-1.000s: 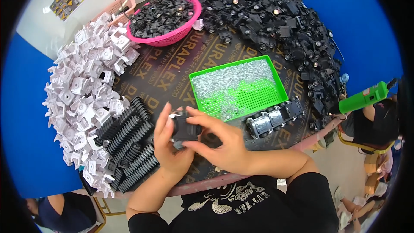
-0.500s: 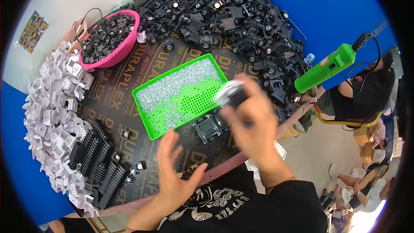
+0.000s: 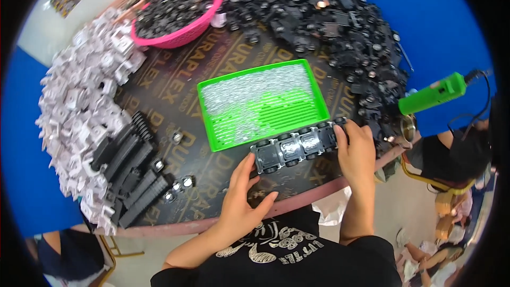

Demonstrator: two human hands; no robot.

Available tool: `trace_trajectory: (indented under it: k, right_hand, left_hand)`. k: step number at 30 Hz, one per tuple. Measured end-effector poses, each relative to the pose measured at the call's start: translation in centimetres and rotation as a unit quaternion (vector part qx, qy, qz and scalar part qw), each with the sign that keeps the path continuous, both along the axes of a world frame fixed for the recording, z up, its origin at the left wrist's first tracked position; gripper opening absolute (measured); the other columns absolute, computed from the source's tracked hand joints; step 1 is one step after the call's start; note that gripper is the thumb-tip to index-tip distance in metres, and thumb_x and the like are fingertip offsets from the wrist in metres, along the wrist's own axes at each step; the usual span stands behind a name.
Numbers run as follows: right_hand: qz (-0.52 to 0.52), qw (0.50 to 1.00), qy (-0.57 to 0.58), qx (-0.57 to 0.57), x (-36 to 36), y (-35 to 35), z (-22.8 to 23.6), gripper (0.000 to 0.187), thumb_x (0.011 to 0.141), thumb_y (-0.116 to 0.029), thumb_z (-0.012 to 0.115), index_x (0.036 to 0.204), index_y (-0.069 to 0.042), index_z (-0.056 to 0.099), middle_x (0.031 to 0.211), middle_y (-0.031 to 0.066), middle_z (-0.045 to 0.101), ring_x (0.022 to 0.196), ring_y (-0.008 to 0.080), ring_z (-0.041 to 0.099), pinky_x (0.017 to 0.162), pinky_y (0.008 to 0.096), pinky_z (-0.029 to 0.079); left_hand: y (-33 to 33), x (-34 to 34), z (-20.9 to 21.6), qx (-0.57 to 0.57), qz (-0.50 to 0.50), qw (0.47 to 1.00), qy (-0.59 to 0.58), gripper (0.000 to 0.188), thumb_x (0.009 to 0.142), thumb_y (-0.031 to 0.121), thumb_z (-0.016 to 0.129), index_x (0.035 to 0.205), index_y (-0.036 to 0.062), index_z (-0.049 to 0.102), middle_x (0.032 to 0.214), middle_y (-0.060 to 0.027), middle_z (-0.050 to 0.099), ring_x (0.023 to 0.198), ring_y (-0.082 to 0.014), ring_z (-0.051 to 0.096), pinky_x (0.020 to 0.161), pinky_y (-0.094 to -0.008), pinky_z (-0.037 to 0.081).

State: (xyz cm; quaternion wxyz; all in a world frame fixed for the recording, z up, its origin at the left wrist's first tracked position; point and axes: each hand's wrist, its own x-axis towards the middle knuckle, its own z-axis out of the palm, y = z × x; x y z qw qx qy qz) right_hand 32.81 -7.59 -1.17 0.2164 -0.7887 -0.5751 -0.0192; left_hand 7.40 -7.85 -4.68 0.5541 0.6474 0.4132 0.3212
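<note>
A row of several black toy car chassis (image 3: 290,148) with wheels lies along the near edge of a green perforated tray (image 3: 212,127). Small silvery screws (image 3: 255,86) fill much of the tray. My right hand (image 3: 357,151) grips the chassis at the row's right end between thumb and fingers. At the opposite end my left hand (image 3: 241,194) is open, its fingertips beside the leftmost chassis and its thumb spread away, holding nothing.
Black chassis (image 3: 297,16) are heaped along the back and right. A pink basket (image 3: 215,8) holds small black parts. White plastic parts (image 3: 87,95) and stacked black strips (image 3: 133,165) cover the left. A green electric screwdriver (image 3: 433,94) hangs at the right.
My right hand has come down from near the tray's right side, with the dark part it held, to the row's right end. My left hand has moved to the row's left end. The view has shifted.
</note>
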Motion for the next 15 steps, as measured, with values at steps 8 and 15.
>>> trace_trajectory:
  k: [8, 15]
  right_hand:
    - [0.173, 0.983, -0.037, 0.056, -7.3, 0.5, 3.1, 0.040, 0.075, -0.007, 0.076, 0.111, -0.001, 0.062, 0.133, 0.0174, 0.054, 0.117, 0.0381, 0.051, 0.096, 0.0442, 0.042]
    - [0.528, 0.836, 0.126, -0.083, -19.5, 3.9, -1.3, 0.033, 0.080, -0.014, 0.069, 0.110, -0.002, 0.061, 0.116, 0.0136, 0.059, 0.106, 0.0310, 0.057, 0.088, 0.0397, 0.050]
  left_hand:
    - [-0.5, -4.1, 0.3, 0.016, 0.106, 0.988, -0.111, 0.041, 0.088, -0.007, 0.056, 0.129, 0.0004, 0.053, 0.136, -0.0175, 0.045, 0.122, -0.0254, 0.052, 0.099, -0.0353, 0.049]
    - [4.5, -11.9, 4.0, 0.324, 0.321, 0.889, 0.046, 0.025, 0.082, -0.014, 0.049, 0.103, -0.0024, 0.057, 0.102, -0.0146, 0.057, 0.097, -0.0283, 0.056, 0.090, -0.0363, 0.044]
